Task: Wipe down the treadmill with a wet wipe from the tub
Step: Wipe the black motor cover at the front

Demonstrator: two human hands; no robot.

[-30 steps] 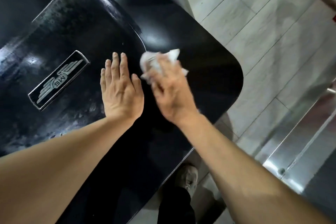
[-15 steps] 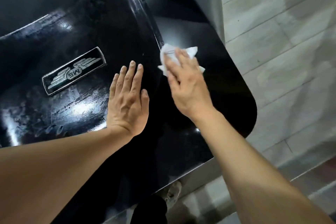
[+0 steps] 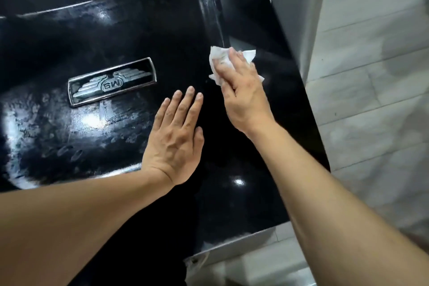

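The treadmill's glossy black cover (image 3: pixel 97 141) fills most of the view, streaked with wet smears on its left half. A silver winged badge (image 3: pixel 111 82) sits on it left of centre. My right hand (image 3: pixel 243 97) presses a crumpled white wet wipe (image 3: pixel 219 58) flat against the cover near its right ridge, fingers straight over the wipe. My left hand (image 3: pixel 176 141) rests palm-down on the cover with straight fingers, just left of the right hand and below the badge. The tub is out of view.
A grey upright post (image 3: pixel 299 14) rises at the cover's right edge. Pale tiled floor (image 3: pixel 376 104) lies to the right. A metal edge strip (image 3: pixel 232 246) runs under the cover's near right corner.
The view has swung right to left, so the badge now sits nearer centre. My right hand with the wipe has slid up toward the ridge. My left hand stays flat on the cover.
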